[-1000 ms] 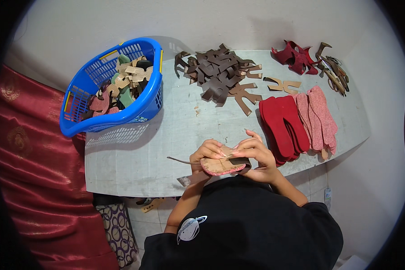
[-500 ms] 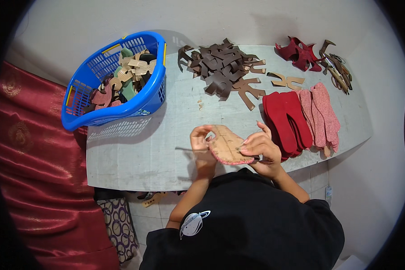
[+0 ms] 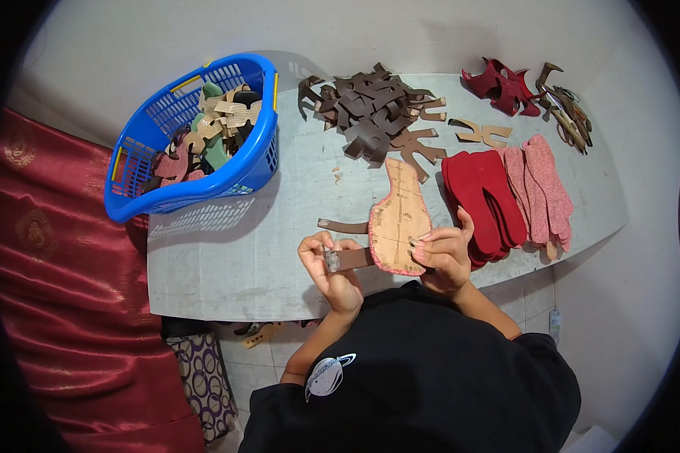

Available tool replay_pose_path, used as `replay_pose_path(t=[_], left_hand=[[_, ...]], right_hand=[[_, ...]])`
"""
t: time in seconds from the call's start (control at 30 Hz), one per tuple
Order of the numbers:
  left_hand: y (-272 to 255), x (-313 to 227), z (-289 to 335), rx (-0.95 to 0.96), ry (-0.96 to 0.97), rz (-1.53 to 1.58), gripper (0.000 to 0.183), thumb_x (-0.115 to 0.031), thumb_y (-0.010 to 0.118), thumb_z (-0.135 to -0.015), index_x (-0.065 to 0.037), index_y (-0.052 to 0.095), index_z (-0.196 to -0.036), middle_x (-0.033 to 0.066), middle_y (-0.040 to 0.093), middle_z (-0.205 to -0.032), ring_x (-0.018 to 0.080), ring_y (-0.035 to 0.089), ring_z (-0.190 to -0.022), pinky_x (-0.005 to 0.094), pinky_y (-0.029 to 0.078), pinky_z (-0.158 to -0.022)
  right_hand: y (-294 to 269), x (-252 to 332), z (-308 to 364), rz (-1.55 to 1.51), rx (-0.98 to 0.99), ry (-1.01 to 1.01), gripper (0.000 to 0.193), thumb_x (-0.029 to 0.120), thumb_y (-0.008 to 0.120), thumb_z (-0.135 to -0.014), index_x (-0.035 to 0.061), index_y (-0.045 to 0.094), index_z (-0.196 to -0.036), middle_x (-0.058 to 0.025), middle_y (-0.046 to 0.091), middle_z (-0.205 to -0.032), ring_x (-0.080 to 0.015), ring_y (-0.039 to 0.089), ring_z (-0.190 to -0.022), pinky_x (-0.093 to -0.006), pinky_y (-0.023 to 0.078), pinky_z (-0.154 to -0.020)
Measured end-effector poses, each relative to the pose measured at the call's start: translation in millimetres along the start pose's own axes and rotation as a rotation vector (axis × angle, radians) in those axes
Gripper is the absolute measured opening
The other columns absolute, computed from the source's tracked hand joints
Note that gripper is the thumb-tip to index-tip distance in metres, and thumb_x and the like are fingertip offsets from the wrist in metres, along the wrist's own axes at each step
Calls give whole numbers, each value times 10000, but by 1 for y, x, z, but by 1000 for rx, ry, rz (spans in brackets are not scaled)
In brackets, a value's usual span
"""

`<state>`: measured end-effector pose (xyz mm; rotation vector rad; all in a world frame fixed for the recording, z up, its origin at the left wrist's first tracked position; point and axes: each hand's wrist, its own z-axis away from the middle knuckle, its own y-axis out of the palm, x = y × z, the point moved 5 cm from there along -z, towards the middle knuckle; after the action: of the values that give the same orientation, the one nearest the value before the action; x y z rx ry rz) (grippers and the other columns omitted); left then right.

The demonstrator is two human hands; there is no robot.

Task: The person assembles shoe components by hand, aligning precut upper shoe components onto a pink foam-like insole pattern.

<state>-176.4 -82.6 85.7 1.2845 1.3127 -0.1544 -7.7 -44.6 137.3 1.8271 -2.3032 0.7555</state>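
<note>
A sandal sole (image 3: 400, 219) is held over the near part of the table, its tan underside with pen marks facing up and a pink edge showing. My right hand (image 3: 447, 257) grips its right side near the wide end, thumb on top and fingers partly hidden beneath. From under the left side stick out two ends of a dark brown strap (image 3: 353, 260). My left hand (image 3: 326, 273) pinches the nearer strap end, which has a rough, pale patch at its tip. The farther strap end hangs free.
Behind the sole is a heap of brown cut straps (image 3: 370, 113). Red soles (image 3: 480, 200) and pink soles (image 3: 555, 192) lie stacked on the right. Dark red straps (image 3: 502, 87) and a hammer (image 3: 545, 75) with other tools lie beyond. A blue basket (image 3: 189, 198) of scraps stands left.
The sole has turned so that its narrow end points away from me. My left hand has left the sole's edge, moved left and down, and taken the strap end.
</note>
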Motion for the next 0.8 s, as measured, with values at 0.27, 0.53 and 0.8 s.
replay_pose_path(t=[0.27,0.53,0.8], left_hand=[[3,-3,4,45,38,106,372,-32,372,-815,-21,298,-1179,160,384,-1205,230,467,-1055,361,389,-897],[0,-20,-11,383,336,-463,406,13,408,-785,36,435,-1189,188,364,-1269,217,505,-1020,340,373,-908],[20,-45,-25,677,466,-605,405,31,534,-583,27,599,-983,177,590,-1034,268,587,-847,331,460,-765]], right_hand=[[7,4,3,74,54,-81,253,116,748,-591,196,622,-795,69,565,-745,-102,563,-768,-473,193,-986],[7,4,0,68,99,-88,245,128,734,-608,207,645,-823,85,572,-741,-94,558,-785,-461,184,-992],[5,4,-2,40,153,-99,226,134,721,-611,212,663,-815,103,576,-746,-86,556,-793,-455,176,-997]])
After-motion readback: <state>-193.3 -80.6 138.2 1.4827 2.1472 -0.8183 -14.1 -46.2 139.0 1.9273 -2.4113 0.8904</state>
